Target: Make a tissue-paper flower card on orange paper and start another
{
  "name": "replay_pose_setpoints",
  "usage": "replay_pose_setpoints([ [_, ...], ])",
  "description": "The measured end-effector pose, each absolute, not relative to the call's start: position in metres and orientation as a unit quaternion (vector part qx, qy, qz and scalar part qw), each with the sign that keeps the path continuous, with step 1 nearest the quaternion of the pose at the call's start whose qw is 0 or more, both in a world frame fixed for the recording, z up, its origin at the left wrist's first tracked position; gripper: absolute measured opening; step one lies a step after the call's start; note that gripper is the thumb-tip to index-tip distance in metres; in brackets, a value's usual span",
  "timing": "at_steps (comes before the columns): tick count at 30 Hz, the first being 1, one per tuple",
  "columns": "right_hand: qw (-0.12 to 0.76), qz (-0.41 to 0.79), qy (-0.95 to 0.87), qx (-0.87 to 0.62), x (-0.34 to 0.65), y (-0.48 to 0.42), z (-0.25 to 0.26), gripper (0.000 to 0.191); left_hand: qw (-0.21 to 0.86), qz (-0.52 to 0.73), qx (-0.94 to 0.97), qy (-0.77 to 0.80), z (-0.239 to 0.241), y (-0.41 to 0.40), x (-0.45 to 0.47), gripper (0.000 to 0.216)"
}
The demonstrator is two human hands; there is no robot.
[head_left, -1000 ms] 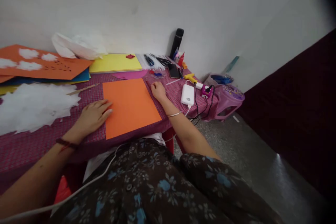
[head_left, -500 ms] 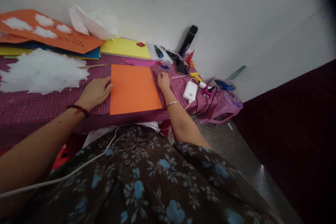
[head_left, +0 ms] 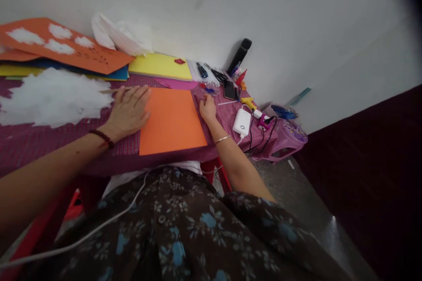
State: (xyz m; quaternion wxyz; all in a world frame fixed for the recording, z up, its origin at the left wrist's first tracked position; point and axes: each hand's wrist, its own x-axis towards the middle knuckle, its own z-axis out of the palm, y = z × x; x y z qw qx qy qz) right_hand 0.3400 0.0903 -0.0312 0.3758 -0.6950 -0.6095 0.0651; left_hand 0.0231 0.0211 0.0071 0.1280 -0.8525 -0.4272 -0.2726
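A plain orange sheet of paper [head_left: 173, 120] lies flat at the table's front edge. My left hand [head_left: 130, 109] rests open, fingers stretched out, over the sheet's upper left edge. Just past the sheet's right edge, my right hand [head_left: 207, 108] lies on the cloth with its fingers curled closed. A thin dark line shows by its fingertips, but I cannot make out what they hold. Left of my left hand spreads a heap of white fluffy material [head_left: 56, 99]. A thin wooden stick [head_left: 108, 91] runs from that heap to behind my left fingers.
Orange card with white tufts [head_left: 59, 47] tops a paper pile at back left. Yellow paper [head_left: 161, 66], scissors [head_left: 218, 74], a phone [head_left: 229, 90], a white power bank [head_left: 242, 121] and a yellow glue gun [head_left: 249, 103] lie rightward. A pink stool [head_left: 280, 149] stands beyond.
My left hand has moved up and right onto the orange sheet's edge, its fingers now stretched out. My right hand has stayed by the sheet's right side, turning slightly. The view has shifted a little.
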Motion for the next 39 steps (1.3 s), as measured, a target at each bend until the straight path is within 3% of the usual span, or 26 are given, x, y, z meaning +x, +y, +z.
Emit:
replay_pose_setpoints([
  [8,0.360,0.036,-0.628,-0.690,0.343,0.087,-0.041,0.033,0.095,-0.257,-0.904,-0.329,0.030,0.092,0.089,0.061],
  [13,0.349,0.014,-0.603,-0.717,0.338,0.080,-0.031,0.031,-0.035,-0.121,-0.972,-0.197,0.011,0.072,0.115,0.046],
  [24,0.283,-0.007,-0.623,-0.729,0.351,0.074,0.002,0.031,-0.051,-0.106,-0.983,-0.142,-0.013,0.047,0.120,0.047],
  [31,0.145,-0.042,-0.503,-0.851,0.493,0.090,0.078,0.039,-0.080,-0.094,-0.981,-0.151,-0.014,0.049,0.117,0.042],
  [39,-0.018,0.052,-0.443,-0.895,0.578,0.132,0.047,0.051,-0.084,-0.127,-0.974,-0.166,-0.018,0.045,0.115,0.039],
])
